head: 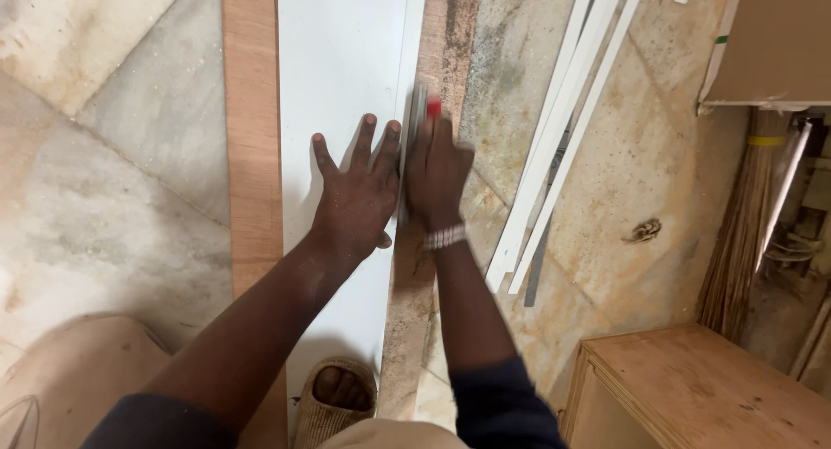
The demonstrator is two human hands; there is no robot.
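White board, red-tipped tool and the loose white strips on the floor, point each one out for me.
white board (pixel 342 59), head view, bare upper face.
red-tipped tool (pixel 432 108), head view, its red end above the right hand.
white strips (pixel 567 94), head view, middle of the bundle.

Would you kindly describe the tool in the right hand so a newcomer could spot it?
Start at the long white board lying on the floor. Along its right edge, the right hand grips a slim, blurred tool. Its red tip, poking above the fingers, sets it apart from the loose white strips nearby.

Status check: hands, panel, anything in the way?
Left hand flat on white panel. Right hand gripping red-tipped tool at panel's edge, blurred. White strips lie apart, right.
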